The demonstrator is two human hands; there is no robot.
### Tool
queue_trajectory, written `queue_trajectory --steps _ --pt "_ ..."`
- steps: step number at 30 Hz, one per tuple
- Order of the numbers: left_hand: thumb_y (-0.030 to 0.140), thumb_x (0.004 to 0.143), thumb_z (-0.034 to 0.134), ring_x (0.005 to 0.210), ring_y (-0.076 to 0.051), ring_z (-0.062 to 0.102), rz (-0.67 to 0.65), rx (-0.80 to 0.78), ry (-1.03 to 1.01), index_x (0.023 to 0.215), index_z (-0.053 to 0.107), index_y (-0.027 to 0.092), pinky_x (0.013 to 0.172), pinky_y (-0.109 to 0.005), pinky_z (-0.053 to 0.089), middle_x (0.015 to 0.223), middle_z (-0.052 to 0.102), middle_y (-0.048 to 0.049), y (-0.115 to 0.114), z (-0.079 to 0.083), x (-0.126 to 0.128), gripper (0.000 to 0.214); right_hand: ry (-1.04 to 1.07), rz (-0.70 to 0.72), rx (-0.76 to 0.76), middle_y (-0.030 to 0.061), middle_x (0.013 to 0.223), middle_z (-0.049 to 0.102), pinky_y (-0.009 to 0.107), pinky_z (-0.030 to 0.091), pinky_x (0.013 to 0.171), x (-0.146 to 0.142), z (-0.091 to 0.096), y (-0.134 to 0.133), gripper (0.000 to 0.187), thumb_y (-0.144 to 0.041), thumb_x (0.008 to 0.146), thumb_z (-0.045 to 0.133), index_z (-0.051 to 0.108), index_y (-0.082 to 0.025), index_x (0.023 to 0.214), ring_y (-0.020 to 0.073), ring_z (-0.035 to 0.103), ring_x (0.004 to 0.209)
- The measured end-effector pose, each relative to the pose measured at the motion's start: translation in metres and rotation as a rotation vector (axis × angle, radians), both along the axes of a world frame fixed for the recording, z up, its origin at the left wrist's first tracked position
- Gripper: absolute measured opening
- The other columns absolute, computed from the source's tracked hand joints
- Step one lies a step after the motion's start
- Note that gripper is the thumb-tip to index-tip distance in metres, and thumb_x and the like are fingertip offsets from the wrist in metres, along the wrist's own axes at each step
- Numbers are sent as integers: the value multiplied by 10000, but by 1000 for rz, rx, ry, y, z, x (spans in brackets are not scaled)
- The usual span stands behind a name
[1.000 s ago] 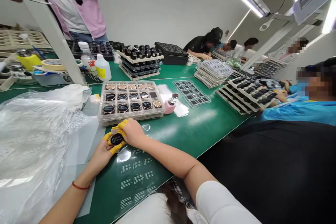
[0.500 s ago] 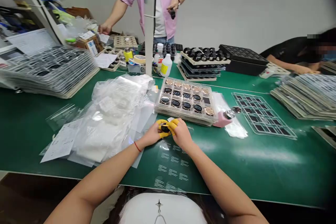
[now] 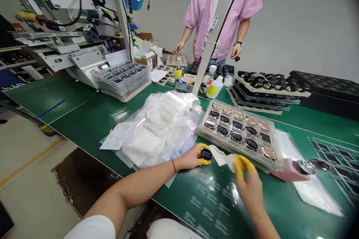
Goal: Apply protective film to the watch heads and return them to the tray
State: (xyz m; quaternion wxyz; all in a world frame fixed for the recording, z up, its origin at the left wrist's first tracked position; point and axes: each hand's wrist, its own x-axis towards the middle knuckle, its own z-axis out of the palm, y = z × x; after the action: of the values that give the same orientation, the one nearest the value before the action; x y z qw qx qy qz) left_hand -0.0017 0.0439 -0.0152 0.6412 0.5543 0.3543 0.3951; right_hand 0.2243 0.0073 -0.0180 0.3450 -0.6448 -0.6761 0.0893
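Two hands at the near edge of the green surface [image 3: 84, 119], fingertips capped in yellow cots.
The left hand [image 3: 193, 158] is clamped on a round black disc [image 3: 206, 154], held just near-left of the clear tray [image 3: 224, 145] of discs. The right hand [image 3: 249, 183] is pinched on a white wipe [image 3: 221, 155] between disc and tray.

right hand [image 3: 248, 185]: motion-blurred, palm turned away, grip on white wipe [image 3: 221, 156] unclear | left hand [image 3: 193, 158]: fingertips partly behind black disc [image 3: 206, 154] | grid tray [image 3: 336, 158]: cut off by right edge | clear sheet [image 3: 207, 203]: print too small to read | standing person [image 3: 224, 18]: face blurred, head cut by top edge | black trays [image 3: 328, 86]: run out past right edge
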Motion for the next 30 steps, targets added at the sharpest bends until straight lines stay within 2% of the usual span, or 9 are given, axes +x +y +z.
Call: queue_trajectory --steps 3,6,8,14,18,20,23,26,30 --pt "208 650 750 777 -177 611 -40 -51 6 1119 494 185 722 -340 489 860 610 -35 -2 -4 5 535 19 -243 -182 145 1038 638 406 463 753 42 -2 -2 423 -362 822 416 558 -138 1153 273 589 885" --pt "222 683 719 778 -169 608 -61 -64 3 1111 475 195 750 -333 476 850 601 -16 -2 -5 8 493 -189 -317 -320 194 934 638 468 438 797 64 -2 -6 377 -279 773 446 641 -94 1037 325 563 944" --pt "221 699 701 807 -175 609 -73 -67 6 1113 469 197 787 -342 470 868 606 -20 -3 -5 8 476 -220 -325 -289 197 913 633 489 423 822 57 2 -5 342 -254 781 444 660 -100 998 330 546 970" --pt "221 715 681 995 -216 593 -80 5 38 1184 472 208 911 -376 460 1096 607 -61 -6 -6 6 514 98 212 -160 89 999 624 393 437 843 -35 22 8 344 -298 870 422 572 -209 1167 221 544 933" --pt "253 771 630 1052 -220 584 -102 31 39 1310 366 233 945 -389 460 1146 606 -69 -6 -12 5 601 165 308 -161 37 851 607 349 461 767 -62 28 20 459 -240 835 485 460 -236 1294 180 539 794" --pt "255 795 593 1034 -212 597 -92 38 109 1363 293 229 950 -398 459 1129 619 -77 -4 -14 4 643 180 252 -75 43 895 617 353 456 791 -43 38 35 408 -258 838 487 510 -243 1244 184 549 831" --pt "257 816 549 1058 -211 583 -141 135 282 1332 387 235 961 -388 446 1185 607 -78 -2 -16 4 541 144 -19 50 78 1068 617 360 433 865 13 64 71 336 -318 885 410 565 -222 1168 207 550 984" --pt "250 814 536 974 -211 601 -213 254 454 1265 498 262 870 -366 481 1137 636 -58 -1 -16 5 454 -69 -356 -42 126 1133 594 354 433 833 71 83 110 404 -280 921 278 509 -164 1232 219 554 984" --pt "242 823 504 845 -198 621 -237 331 572 1235 550 259 769 -339 497 1044 664 -59 0 -16 6 414 -190 -356 -171 119 1012 641 331 425 797 107 81 143 313 -193 845 429 614 -159 1096 231 566 923"
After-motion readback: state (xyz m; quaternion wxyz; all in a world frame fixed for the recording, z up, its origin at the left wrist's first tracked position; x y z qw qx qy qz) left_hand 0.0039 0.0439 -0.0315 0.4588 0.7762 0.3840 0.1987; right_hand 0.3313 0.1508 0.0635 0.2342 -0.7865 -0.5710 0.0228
